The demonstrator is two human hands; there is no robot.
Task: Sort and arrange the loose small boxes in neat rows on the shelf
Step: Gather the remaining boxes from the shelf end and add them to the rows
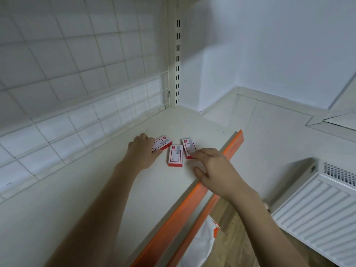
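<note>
Three small red-and-white boxes lie flat on the white shelf (pixel 107 189) near its right end. My left hand (pixel 142 151) holds the left box (pixel 162 143), its fingers curled round the near end. The middle box (pixel 175 155) lies free between my hands. My right hand (pixel 212 168) reaches in from the front edge, and its fingertips touch the near end of the right box (pixel 188 148), fingers loosely bent.
An orange strip (pixel 194 201) runs along the shelf's front edge. A white wire grid (pixel 77 93) backs the shelf, with a slotted upright post (pixel 177 64) at its right end. A white radiator (pixel 317 209) stands lower right, above a wooden floor.
</note>
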